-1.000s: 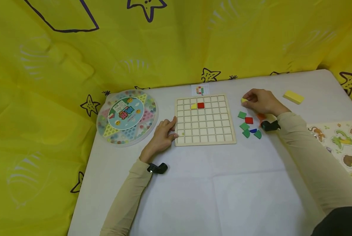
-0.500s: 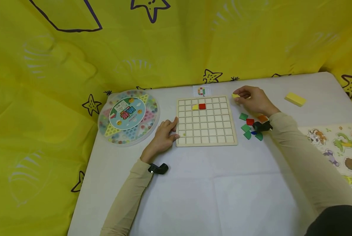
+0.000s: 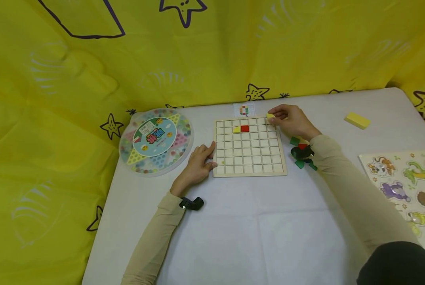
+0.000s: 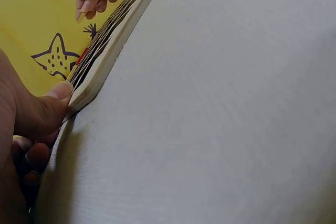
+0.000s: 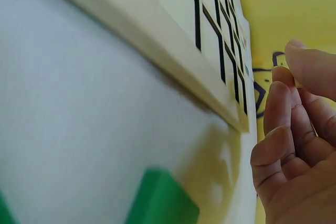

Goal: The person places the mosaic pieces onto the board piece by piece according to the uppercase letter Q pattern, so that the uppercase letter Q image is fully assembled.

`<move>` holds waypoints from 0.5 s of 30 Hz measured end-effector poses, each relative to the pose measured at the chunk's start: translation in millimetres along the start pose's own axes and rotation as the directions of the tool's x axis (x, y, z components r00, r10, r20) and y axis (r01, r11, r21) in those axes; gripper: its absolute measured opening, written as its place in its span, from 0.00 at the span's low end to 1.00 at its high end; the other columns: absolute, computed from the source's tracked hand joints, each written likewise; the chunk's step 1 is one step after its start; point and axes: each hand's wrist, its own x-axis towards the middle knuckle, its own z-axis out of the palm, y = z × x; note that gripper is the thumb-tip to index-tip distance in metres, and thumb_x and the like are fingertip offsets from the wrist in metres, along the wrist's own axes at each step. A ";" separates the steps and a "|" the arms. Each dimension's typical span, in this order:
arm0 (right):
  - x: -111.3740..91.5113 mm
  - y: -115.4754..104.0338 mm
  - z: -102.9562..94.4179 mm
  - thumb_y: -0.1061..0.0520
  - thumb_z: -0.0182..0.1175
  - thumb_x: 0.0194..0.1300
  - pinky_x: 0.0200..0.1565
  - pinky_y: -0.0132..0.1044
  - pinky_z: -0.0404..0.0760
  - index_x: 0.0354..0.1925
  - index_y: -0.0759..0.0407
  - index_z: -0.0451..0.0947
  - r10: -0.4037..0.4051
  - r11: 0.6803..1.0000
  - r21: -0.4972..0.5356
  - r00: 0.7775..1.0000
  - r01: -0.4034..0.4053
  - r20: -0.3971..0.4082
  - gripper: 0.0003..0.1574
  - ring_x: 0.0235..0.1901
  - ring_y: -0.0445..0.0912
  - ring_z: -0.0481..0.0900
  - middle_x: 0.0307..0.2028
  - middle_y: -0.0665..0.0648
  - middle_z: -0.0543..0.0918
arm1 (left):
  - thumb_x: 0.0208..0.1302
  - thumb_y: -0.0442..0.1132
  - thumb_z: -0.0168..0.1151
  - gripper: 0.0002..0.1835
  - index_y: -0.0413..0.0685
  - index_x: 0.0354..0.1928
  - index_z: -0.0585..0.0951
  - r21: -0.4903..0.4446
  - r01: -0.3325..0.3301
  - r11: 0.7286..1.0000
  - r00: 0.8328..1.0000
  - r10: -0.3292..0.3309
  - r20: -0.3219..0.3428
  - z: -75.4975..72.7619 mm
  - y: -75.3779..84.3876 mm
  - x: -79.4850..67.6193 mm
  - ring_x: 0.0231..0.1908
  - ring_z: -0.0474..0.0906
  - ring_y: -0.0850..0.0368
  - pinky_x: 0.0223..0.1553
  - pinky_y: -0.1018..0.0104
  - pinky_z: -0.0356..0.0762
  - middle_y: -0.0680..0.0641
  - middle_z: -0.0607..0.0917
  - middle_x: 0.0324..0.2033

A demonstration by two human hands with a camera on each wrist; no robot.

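A square wooden grid board (image 3: 249,152) lies flat on the table, with a yellow piece (image 3: 236,129) and a red square tile (image 3: 245,128) side by side in its second row. My left hand (image 3: 197,164) rests at the board's left edge. In the left wrist view, its thumb (image 4: 44,109) presses on the board's rim near a corner. Above the board's far right corner, my right hand (image 3: 291,120) pinches a small yellow tile (image 3: 270,116) between thumb and fingertips. The right wrist view shows the tile mostly hidden by those fingers.
Green tiles (image 3: 295,141) and a red tile (image 3: 302,146) lie right of the board, partly covered by the wrist camera. A pattern card (image 3: 244,110) sits behind the board. Around stand a round marble game box (image 3: 155,142), a yellow block (image 3: 357,120) and an animal puzzle board (image 3: 394,174).
My right hand has carried the yellow tile leftward from above the loose tiles to the board's far right corner. My left hand has stayed at the board's edge.
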 end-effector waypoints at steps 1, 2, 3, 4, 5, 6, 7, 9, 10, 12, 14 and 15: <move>1.3 -1.0 2.0 0.51 0.62 0.78 0.54 0.41 0.73 0.65 0.66 0.77 -0.001 1.000 0.003 1.000 0.001 0.002 0.26 0.54 0.57 0.76 0.58 0.68 0.80 | 0.72 0.36 0.67 0.40 0.37 0.81 0.61 0.000 0.000 1.000 1.000 0.000 0.001 0.3 -0.3 0.3 0.41 0.62 0.51 0.50 0.60 0.54 0.44 0.76 0.41; 2.5 -2.0 3.9 0.51 0.62 0.78 0.55 0.42 0.73 0.65 0.66 0.77 -0.001 1.000 0.005 1.000 0.001 0.006 0.27 0.54 0.57 0.76 0.58 0.68 0.80 | 0.71 0.36 0.67 0.40 0.37 0.81 0.61 0.001 -0.002 1.000 1.000 0.002 -0.001 0.5 -0.7 0.4 0.41 0.62 0.51 0.49 0.60 0.55 0.44 0.75 0.41; 3.6 -3.1 5.7 0.51 0.63 0.78 0.55 0.43 0.73 0.65 0.66 0.77 -0.003 1.000 0.006 1.000 0.003 0.011 0.27 0.54 0.57 0.76 0.58 0.68 0.80 | 0.72 0.36 0.67 0.40 0.37 0.81 0.61 0.002 -0.003 1.000 1.000 0.003 -0.002 0.8 -1.1 0.6 0.41 0.62 0.51 0.49 0.60 0.54 0.44 0.75 0.41; 4.9 -4.0 7.5 0.51 0.63 0.78 0.56 0.44 0.73 0.65 0.67 0.77 -0.007 1.000 0.007 1.000 0.007 0.015 0.26 0.53 0.57 0.76 0.57 0.69 0.80 | 0.71 0.36 0.67 0.40 0.37 0.81 0.61 0.003 -0.006 1.000 1.000 0.006 -0.005 1.1 -1.4 0.7 0.41 0.62 0.51 0.49 0.60 0.55 0.44 0.75 0.41; 5.8 -5.0 9.2 0.52 0.63 0.77 0.56 0.44 0.73 0.65 0.67 0.78 -0.012 1.000 0.007 1.000 0.012 0.019 0.26 0.53 0.57 0.76 0.57 0.69 0.80 | 0.72 0.36 0.67 0.40 0.37 0.81 0.61 0.004 -0.008 1.000 1.000 0.008 -0.007 1.2 -1.5 0.8 0.41 0.62 0.51 0.49 0.60 0.55 0.44 0.75 0.41; 6.8 -5.7 11.1 0.52 0.63 0.77 0.56 0.44 0.73 0.64 0.66 0.78 -0.016 1.000 0.003 1.000 0.016 0.021 0.26 0.53 0.57 0.76 0.57 0.68 0.80 | 0.72 0.36 0.67 0.40 0.37 0.81 0.61 0.005 -0.010 1.000 1.000 0.010 -0.008 1.3 -1.7 0.9 0.41 0.62 0.51 0.49 0.60 0.55 0.44 0.75 0.41; 7.6 -6.2 12.7 0.53 0.63 0.77 0.56 0.44 0.73 0.64 0.66 0.78 -0.021 1.000 0.001 1.000 0.021 0.023 0.25 0.52 0.57 0.76 0.56 0.68 0.81 | 0.72 0.36 0.67 0.40 0.37 0.81 0.61 0.005 -0.011 1.000 1.000 0.011 -0.009 1.4 -1.8 0.9 0.41 0.62 0.51 0.49 0.60 0.55 0.44 0.75 0.41; 9.1 -7.5 15.8 0.54 0.63 0.77 0.55 0.44 0.73 0.63 0.66 0.79 -0.027 1.000 -0.003 0.999 0.027 0.027 0.24 0.52 0.56 0.77 0.56 0.68 0.81 | 0.71 0.36 0.67 0.40 0.37 0.81 0.61 0.003 -0.008 1.000 1.000 0.008 -0.007 1.4 -2.0 1.1 0.41 0.62 0.51 0.49 0.60 0.54 0.44 0.75 0.41; 9.6 -8.1 17.3 0.54 0.63 0.77 0.55 0.43 0.73 0.63 0.66 0.79 -0.028 1.000 -0.003 0.999 0.028 0.029 0.23 0.52 0.56 0.77 0.55 0.68 0.81 | 0.71 0.36 0.67 0.41 0.38 0.81 0.61 0.003 -0.006 1.000 1.000 0.006 -0.004 1.4 -2.0 1.2 0.41 0.62 0.51 0.49 0.61 0.54 0.44 0.76 0.41; 10.6 -9.2 20.0 0.53 0.64 0.77 0.54 0.42 0.73 0.62 0.65 0.79 -0.027 1.000 -0.003 0.999 0.027 0.033 0.23 0.51 0.55 0.76 0.54 0.67 0.82 | 0.71 0.37 0.67 0.41 0.38 0.81 0.61 0.004 -0.001 1.000 1.000 0.001 0.000 1.4 -2.4 1.4 0.41 0.62 0.51 0.49 0.61 0.54 0.44 0.76 0.41; 11.2 -10.5 22.4 0.53 0.65 0.76 0.53 0.41 0.72 0.62 0.65 0.80 -0.027 1.000 0.000 0.999 0.027 0.043 0.23 0.50 0.54 0.76 0.53 0.66 0.82 | 0.72 0.37 0.67 0.41 0.38 0.81 0.61 0.002 0.003 1.000 1.000 -0.003 0.003 1.1 -2.5 1.5 0.41 0.62 0.51 0.49 0.60 0.54 0.43 0.76 0.41; 11.5 -11.1 23.5 0.52 0.65 0.76 0.53 0.41 0.72 0.61 0.64 0.80 -0.028 1.000 0.002 0.998 0.028 0.049 0.23 0.49 0.54 0.76 0.52 0.65 0.82 | 0.72 0.36 0.67 0.41 0.38 0.81 0.61 0.002 0.004 1.000 1.000 -0.004 0.003 1.0 -2.5 1.4 0.41 0.62 0.51 0.49 0.60 0.54 0.43 0.76 0.41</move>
